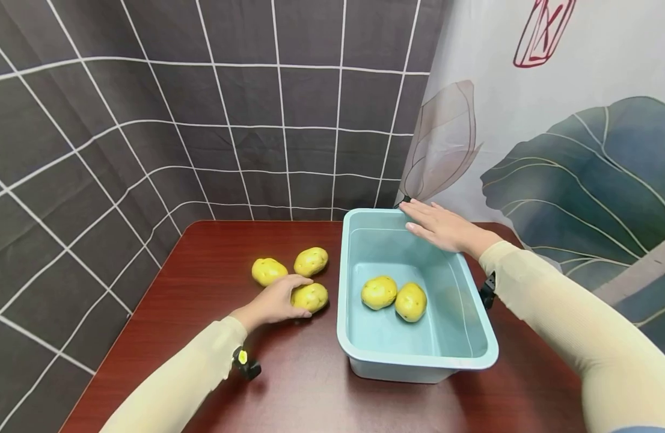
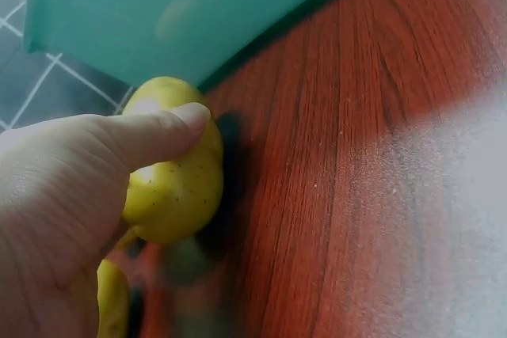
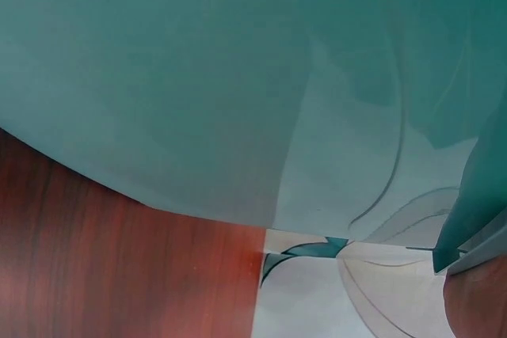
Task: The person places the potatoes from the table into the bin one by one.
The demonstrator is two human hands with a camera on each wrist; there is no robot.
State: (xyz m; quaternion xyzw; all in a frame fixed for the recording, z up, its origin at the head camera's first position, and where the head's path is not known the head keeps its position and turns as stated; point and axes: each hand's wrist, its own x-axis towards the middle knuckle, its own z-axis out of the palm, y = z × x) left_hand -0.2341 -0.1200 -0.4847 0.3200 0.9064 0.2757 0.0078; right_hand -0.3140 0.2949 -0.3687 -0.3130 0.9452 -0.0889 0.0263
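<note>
Grasped between the thumb and the fingers of the left hand [image 1: 273, 299], one yellow potato [image 1: 313, 297] is what I have in hold. From my distant place I see, in the head view, the fingers bent over its far side and the thumb at its near side; the left wrist view also shows me the thumb lying across its skin. This potato is to the left of the light blue bin [image 1: 419, 359], near its wall but apart from it, low at the dark red table [image 1: 219, 258]; whether its underside touches the wood, I cannot tell.

Two more potatoes are on the table close by: a second potato [image 1: 311, 261] just beyond the held one, and a third potato [image 1: 268, 272] behind the left hand. Inside the bin, on its floor, I see a fourth potato [image 1: 379, 292] and a fifth potato [image 1: 411, 302], side by side.

With the right hand [image 1: 441, 228] I grasp nothing: its fingers are straight, and it rests over the far right corner of the bin's rim. Both arms wear cream sleeves [image 1: 181, 376]. Behind the table hang a dark grey curtain [image 1: 251, 96] with white grid lines and, to the right, a pale curtain [image 1: 505, 108] with large printed leaves.
</note>
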